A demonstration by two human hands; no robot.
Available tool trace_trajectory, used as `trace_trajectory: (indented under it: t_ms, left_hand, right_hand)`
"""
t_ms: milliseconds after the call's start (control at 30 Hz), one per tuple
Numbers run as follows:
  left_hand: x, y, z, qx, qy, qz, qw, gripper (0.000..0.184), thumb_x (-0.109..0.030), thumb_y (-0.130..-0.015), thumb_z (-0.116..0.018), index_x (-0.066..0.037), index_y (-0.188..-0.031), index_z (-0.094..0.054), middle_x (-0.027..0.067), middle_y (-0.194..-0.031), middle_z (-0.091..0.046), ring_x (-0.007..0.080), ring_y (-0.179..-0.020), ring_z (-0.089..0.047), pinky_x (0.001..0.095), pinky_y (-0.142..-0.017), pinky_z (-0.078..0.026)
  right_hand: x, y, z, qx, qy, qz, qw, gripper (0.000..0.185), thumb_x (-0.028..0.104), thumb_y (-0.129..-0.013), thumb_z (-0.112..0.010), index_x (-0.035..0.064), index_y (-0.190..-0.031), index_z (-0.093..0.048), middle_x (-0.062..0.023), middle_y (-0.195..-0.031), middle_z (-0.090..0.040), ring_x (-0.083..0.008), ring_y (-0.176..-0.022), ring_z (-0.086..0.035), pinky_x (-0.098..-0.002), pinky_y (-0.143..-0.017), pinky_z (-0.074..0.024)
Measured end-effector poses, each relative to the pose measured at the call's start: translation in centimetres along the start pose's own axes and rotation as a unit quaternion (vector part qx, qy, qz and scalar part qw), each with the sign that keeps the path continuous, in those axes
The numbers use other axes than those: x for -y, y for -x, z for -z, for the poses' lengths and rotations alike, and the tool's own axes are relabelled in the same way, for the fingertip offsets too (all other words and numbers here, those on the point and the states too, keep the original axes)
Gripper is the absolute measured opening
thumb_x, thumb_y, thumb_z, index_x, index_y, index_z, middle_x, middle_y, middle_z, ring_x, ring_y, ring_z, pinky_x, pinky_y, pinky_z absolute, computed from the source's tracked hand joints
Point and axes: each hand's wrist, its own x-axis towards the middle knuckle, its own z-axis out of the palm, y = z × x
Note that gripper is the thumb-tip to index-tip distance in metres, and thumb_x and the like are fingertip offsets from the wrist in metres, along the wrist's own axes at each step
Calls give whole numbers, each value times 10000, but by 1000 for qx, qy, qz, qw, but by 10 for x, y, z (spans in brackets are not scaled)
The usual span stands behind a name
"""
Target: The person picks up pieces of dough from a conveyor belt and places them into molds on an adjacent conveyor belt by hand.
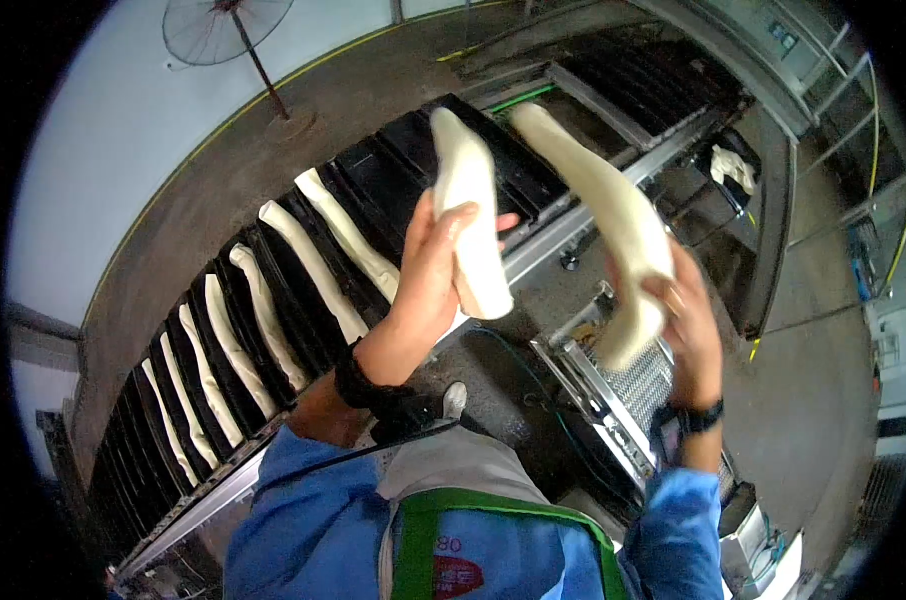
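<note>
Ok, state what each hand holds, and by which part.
The left hand holds a straighter pale piece by its middle; the right hand, a curved pale piece near its lower end.

blue sleeves (678, 520), green straps (416, 550); black wristbands (356, 378)

Left piece (478, 235): cream-coloured, thick, nearly straight, gripped in your left hand (431, 268), far end leaning left.
Right piece (611, 200): cream-coloured, curved, slightly blurred, gripped in your right hand (687, 308), far end slanting left.
</note>
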Motion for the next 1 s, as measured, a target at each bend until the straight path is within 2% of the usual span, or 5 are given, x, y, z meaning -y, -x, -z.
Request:
trace_trajectory:
  t_ms: [267,467,600,733,1000]
  left_hand:
    - [127,-96,169,-294,-5,230,928,180,-179,-780,-519,-75,-918,-467,56,-963,-489,182,-876,-491,311,-716,-425]
    - [133,-100,203,166,-688,-1,707,335,-17,-688,-543,-34,-1021,-507,131,-1053,-487,289,-1006,-436,347,-918,-308]
    - [112,-51,194,229,-791,1,567,420,40,-696,-405,18,-1114,-428,209,-1147,-427,319,-1092,-369,380,-963,-221]
    - [92,-15,233,203,-713,112,662,353,-58,-775,-423,27,-1117,-409,197,-1148,-394,266,-1000,-416,319,-877,-312]
    - [106,-5,183,173,-793,233,535,375,18,-707,-454,22,-1081,-438,138,-1081,-442,254,-994,-414,321,-878,-323]
  right_hand:
    - [-158,-223,-80,252,431,-152,853,691,254,-672,-601,21,-1243,-289,-172,-1155,-442,-241,-956,-499,-305,-781,-419]
    - [-239,-215,-48,209,139,94,963,292,137,-702,-508,39,-969,-570,-175,-858,-589,-238,-794,-569,-332,-746,-439]
    - [-229,-141,-66,47,525,314,790,164,216,-696,-525,153,-811,-623,-83,-853,-547,-253,-842,-508,-403,-650,-394]
    - [-250,-11,8,-122,517,295,794,185,230,-684,-520,194,-849,-594,-79,-936,-531,-266,-896,-505,-363,-610,-406]
    - [-293,535,207,-576,512,-429,472,349,73,-644,-550,-46,-964,-475,-206,-868,-520,-311,-765,-516,-410,-677,-421]
